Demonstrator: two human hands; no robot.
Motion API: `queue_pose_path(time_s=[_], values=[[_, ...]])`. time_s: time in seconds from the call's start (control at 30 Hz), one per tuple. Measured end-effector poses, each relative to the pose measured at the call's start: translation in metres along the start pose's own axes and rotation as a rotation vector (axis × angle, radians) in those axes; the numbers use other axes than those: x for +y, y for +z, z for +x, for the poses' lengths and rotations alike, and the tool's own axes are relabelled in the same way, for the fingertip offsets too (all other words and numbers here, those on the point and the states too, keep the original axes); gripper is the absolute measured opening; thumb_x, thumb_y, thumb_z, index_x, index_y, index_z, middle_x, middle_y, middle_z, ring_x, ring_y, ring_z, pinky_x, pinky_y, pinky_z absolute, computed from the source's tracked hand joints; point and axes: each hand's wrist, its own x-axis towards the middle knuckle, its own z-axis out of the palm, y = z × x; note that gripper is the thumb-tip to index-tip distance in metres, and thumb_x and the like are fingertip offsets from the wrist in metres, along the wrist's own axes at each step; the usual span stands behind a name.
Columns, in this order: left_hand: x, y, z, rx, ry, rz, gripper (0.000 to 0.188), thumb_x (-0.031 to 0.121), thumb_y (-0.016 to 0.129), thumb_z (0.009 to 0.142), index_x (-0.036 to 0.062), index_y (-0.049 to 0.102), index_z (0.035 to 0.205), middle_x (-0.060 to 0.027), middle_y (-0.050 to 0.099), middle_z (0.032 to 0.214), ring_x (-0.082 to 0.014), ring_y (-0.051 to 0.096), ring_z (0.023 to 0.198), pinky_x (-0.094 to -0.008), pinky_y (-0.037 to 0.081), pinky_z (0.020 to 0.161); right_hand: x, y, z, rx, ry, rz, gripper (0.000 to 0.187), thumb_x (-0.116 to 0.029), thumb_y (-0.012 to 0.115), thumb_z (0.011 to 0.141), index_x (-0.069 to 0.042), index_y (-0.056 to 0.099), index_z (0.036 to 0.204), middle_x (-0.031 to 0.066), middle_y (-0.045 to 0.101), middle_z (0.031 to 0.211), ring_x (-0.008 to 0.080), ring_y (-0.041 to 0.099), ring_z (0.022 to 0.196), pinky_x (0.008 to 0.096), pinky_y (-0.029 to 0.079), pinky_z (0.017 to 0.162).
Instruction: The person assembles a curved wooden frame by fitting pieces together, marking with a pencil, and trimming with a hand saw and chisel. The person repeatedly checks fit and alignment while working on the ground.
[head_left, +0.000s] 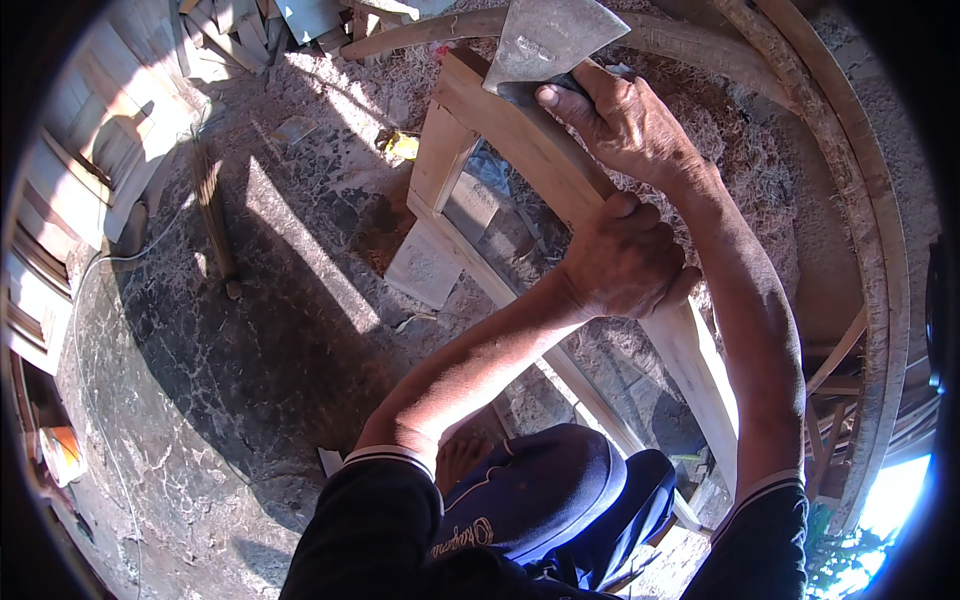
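My right hand (630, 125) is closed around the dark handle of a putty knife (555, 42), whose wide grey metal blade flares away from me over the far end of a wooden frame (525, 140). The thumb lies along the handle near the blade's neck. Closer to me, my left hand (628, 258) wraps in a fist over the same thick rail of that frame. The frame slants from the far middle toward my right knee. A thinner rail (500, 285) runs beside the thick one, joined to it by a short crosspiece (440, 160).
Curved timber (870, 200) arcs around the right side, with wood shavings (745, 175) inside it. A stick broom (212, 220) lies on the cracked floor at left. Boards (110, 110) lean at the far left, near a pale cable (130, 255). An orange-and-white tub (63, 455) stands below.
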Motion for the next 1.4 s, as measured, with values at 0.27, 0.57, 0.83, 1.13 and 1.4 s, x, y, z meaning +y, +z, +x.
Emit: queue_pose_path(time_s=[0.27, 0.57, 0.83, 1.13, 1.4], values=[[-0.001, -0.001, -0.001, -0.005, 0.011, -0.010, 0.042, 0.035, 0.065, 0.091, 0.0196, 0.050, 0.055, 0.0022, 0.045, 0.059, -0.0165, 0.047, 0.062, -0.0371, 0.036, 0.073, -0.002, 0.010, 0.006, 0.001, -0.077, -0.039, 0.053, -0.058, 0.050, 0.104, -0.007, 0.063, 0.106, 0.0199, 0.069, 0.078, 0.0371, 0.073, 0.078, 0.0476, 0.057, 0.067], [0.002, -0.006, -0.003, -0.010, 0.008, 0.018, 0.042, 0.035, 0.065, 0.091, 0.0195, 0.050, 0.055, 0.0025, 0.048, 0.060, -0.0161, 0.048, 0.062, -0.0371, 0.036, 0.072, 0.001, 0.000, 0.012, 0.086, 0.054, 0.095, 0.050, -0.052, 0.055, 0.104, -0.003, 0.063, 0.107, 0.0149, 0.062, 0.069, 0.0243, 0.068, 0.066, 0.0422, 0.053, 0.063], [0.000, -0.005, 0.000, -0.002, 0.014, -0.005, 0.043, 0.035, 0.065, 0.091, 0.0193, 0.049, 0.054, 0.0024, 0.046, 0.059, -0.0169, 0.048, 0.062, -0.0374, 0.036, 0.071, -0.006, 0.006, 0.011, -0.101, 0.037, -0.047, 0.051, -0.054, 0.053, 0.104, -0.005, 0.063, 0.108, 0.0205, 0.070, 0.084, 0.0372, 0.072, 0.082, 0.0466, 0.056, 0.070], [-0.001, -0.005, -0.002, -0.010, 0.011, -0.013, 0.041, 0.034, 0.065, 0.090, 0.0191, 0.050, 0.055, 0.0023, 0.046, 0.059, -0.0174, 0.049, 0.062, -0.0378, 0.037, 0.071, -0.006, 0.011, 0.014, -0.005, -0.082, -0.062, 0.055, -0.058, 0.051, 0.103, -0.004, 0.062, 0.104, 0.0202, 0.068, 0.079, 0.0371, 0.073, 0.080, 0.0468, 0.055, 0.069], [0.001, -0.006, -0.003, -0.015, 0.009, -0.009, 0.040, 0.033, 0.066, 0.089, 0.0191, 0.050, 0.055, 0.0024, 0.047, 0.059, -0.0179, 0.049, 0.062, -0.0380, 0.037, 0.070, 0.000, 0.000, 0.018, 0.060, 0.047, 0.108, 0.056, -0.057, 0.053, 0.103, -0.004, 0.066, 0.113, 0.0173, 0.069, 0.075, 0.0285, 0.074, 0.074, 0.0442, 0.054, 0.066]])
